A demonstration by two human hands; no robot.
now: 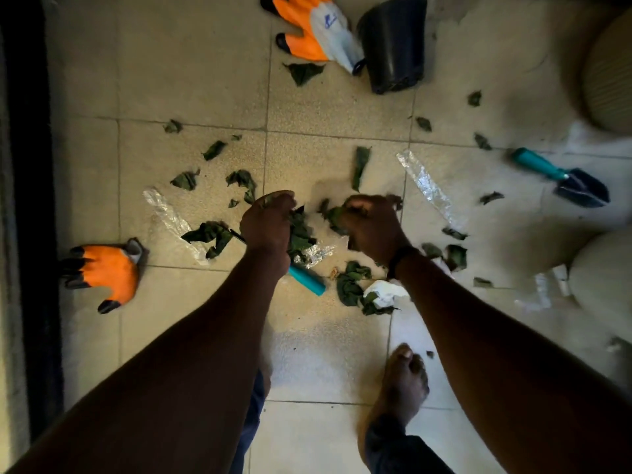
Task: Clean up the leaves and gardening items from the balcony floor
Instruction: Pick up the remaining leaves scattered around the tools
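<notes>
Mid-floor, both arms reach down: left hand (268, 224) and right hand (371, 230) each clenched on leaves (301, 234), the pile between them, touching both.

Two bare hands, the left hand (268, 222) and the right hand (371, 227), each closed around leaves; two orange gardening gloves, one glove at the far top (311, 27) and one glove at the left (106, 271); one black plastic pot (393, 42) lying on its side; one trowel (564, 179) with a teal handle; one other teal handle (307, 280), its tool end hidden; dark green leaves (357, 165) scattered across the tiles, too many and too crumpled to count; several clear plastic strips (424, 183); one bare foot (403, 381).
</notes>
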